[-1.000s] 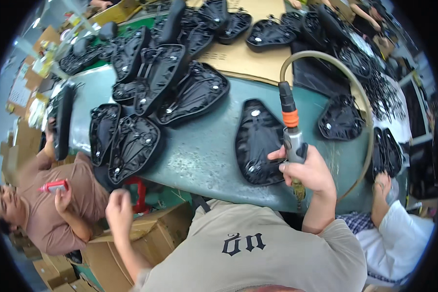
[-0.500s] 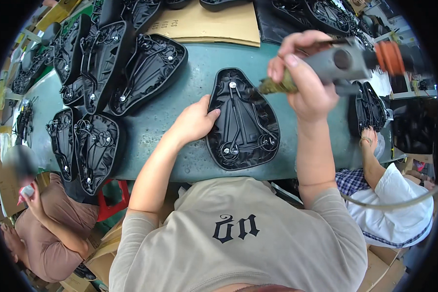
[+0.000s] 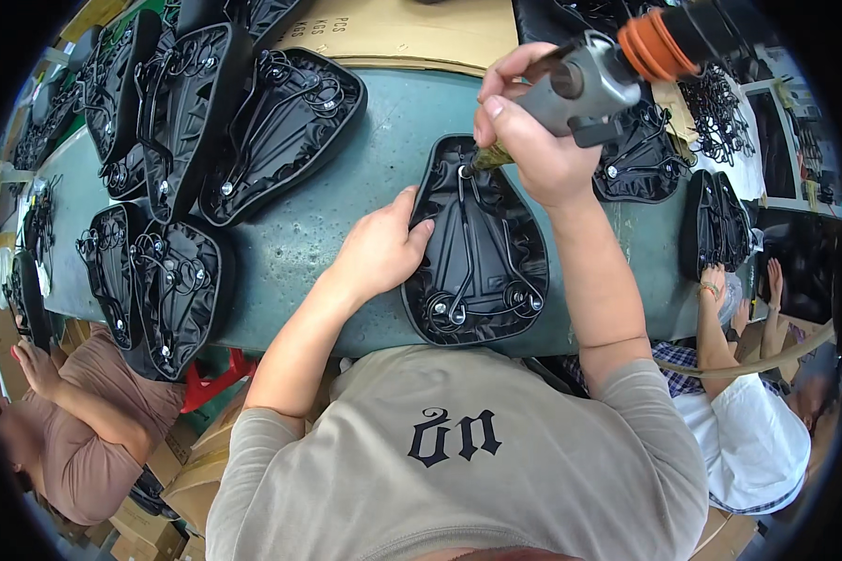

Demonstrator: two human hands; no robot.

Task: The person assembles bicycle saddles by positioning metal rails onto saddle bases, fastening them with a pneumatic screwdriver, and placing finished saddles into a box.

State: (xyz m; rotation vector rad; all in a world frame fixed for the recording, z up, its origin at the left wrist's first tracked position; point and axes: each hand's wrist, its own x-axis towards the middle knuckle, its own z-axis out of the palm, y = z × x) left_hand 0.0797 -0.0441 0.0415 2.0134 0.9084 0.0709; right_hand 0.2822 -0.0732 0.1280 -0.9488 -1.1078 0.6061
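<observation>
A black bicycle saddle (image 3: 482,252) lies upside down on the green table (image 3: 337,234), its wire rails and bolts facing up. My left hand (image 3: 384,245) presses flat on the saddle's left edge. My right hand (image 3: 529,140) grips a grey pneumatic screwdriver (image 3: 580,79) with an orange collar. The tool's tip rests on a bolt at the saddle's narrow far end.
Several more upturned black saddles (image 3: 243,131) are stacked at the table's left and far side, others (image 3: 716,224) at the right. A sheet of cardboard (image 3: 412,33) lies at the back. One person in a brown shirt (image 3: 84,439) sits at left, another in white (image 3: 753,430) at right.
The view has closed in on the saddle. My left hand moved onto its left edge, and the screwdriver came down so its tip meets the bolt at the narrow end.
</observation>
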